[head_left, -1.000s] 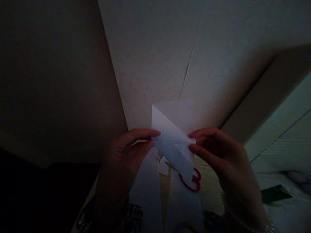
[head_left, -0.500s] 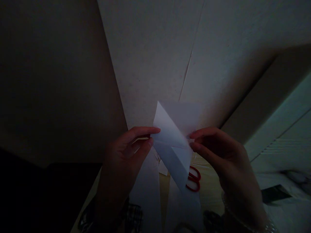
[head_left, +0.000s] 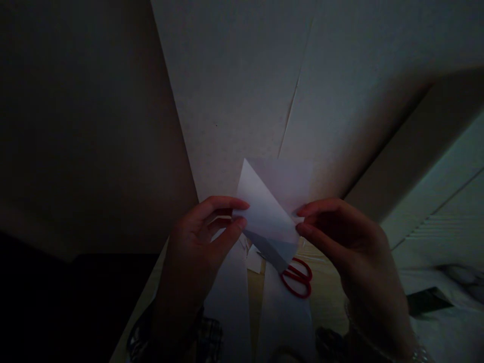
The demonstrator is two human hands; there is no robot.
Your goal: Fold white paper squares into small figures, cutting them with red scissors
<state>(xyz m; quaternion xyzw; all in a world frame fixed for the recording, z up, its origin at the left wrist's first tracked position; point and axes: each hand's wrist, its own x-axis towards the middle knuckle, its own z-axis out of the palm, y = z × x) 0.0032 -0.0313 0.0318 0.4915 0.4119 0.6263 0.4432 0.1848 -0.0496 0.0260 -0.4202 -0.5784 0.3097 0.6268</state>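
Where paper (head_left: 266,217) is held, dim wall (head_left: 234,91), table (head_left: 328,297).

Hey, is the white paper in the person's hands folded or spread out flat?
Folded. The white paper shows a diagonal fold edge with a flap overlapping a fainter layer behind, pinched between left hand and right hand.

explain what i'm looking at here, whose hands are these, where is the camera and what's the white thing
No machine here: this is one picture from a camera worn on a person's head, looking forward and down at their own two bare hands. The room is dim. The left hand and the right hand each pinch a side of a folded white paper, held up in front of a pale wall. Below it, on the table, lie red-handled scissors and white paper sheets.
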